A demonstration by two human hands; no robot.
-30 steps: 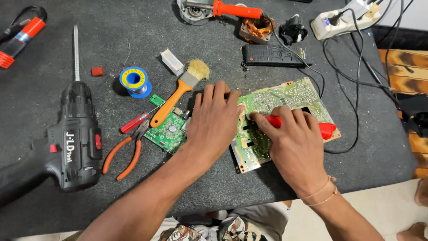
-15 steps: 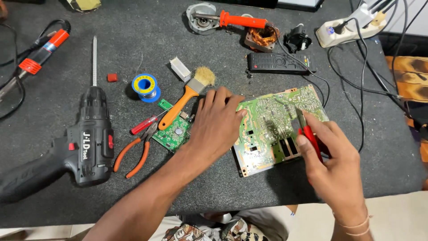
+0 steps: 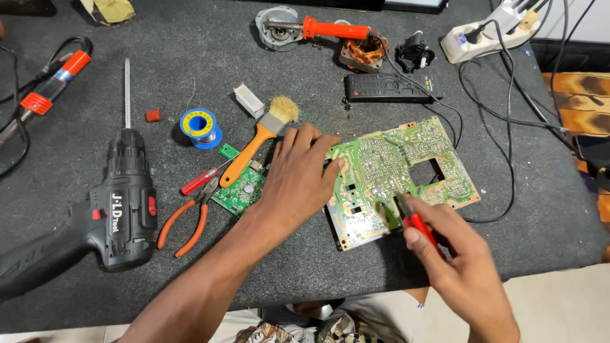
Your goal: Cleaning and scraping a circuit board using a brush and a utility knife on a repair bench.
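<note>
A large green circuit board lies on the dark grey work table, solder side up, with a square hole in it. My left hand rests flat on the table and presses the board's left edge. My right hand holds red-handled cutters at the board's near edge, with the jaws touching the board. A smaller green circuit board lies just left of my left hand, partly hidden by it.
Left of the boards lie an orange-handled brush, a red screwdriver, orange pliers, a solder spool and a black cordless drill. Behind are a remote control, a soldering iron and a power strip with cables.
My right hand has drawn back from the middle of the large board to its near edge, with the red tool still in it. My left hand stayed on the board's left edge.
</note>
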